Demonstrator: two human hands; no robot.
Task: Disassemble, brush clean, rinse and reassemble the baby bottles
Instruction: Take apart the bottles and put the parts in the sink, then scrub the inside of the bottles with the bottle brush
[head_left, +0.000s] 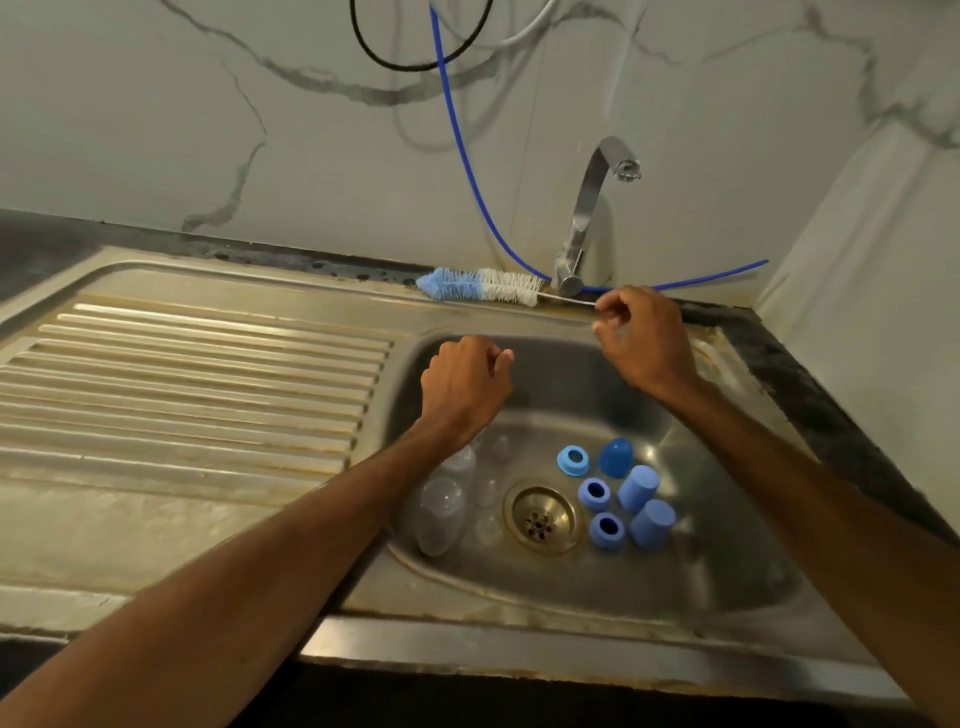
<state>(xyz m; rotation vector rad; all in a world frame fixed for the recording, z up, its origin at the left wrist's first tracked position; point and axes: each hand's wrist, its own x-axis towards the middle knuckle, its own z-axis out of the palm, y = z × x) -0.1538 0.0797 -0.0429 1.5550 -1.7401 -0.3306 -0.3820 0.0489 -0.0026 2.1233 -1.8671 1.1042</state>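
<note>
A blue-and-white bottle brush (480, 285) lies along the sink's back ledge. My right hand (641, 338) pinches the end of its thin wire handle. My left hand (465, 382) hovers over the basin (727, 551), fingers curled with nothing in them. On the basin floor to the left of the drain (540, 517) lie clear bottle bodies (440, 512) and clear teats (488, 491). Right of the drain sit blue collar rings (595, 493) and blue caps (638, 487).
A steel tap (587, 208) rises at the back, its spout over the basin. A blue hose (467, 166) and other cables hang down the marble wall. The ribbed draining board (197, 384) spreads to the left. A dark countertop borders the sink on the right.
</note>
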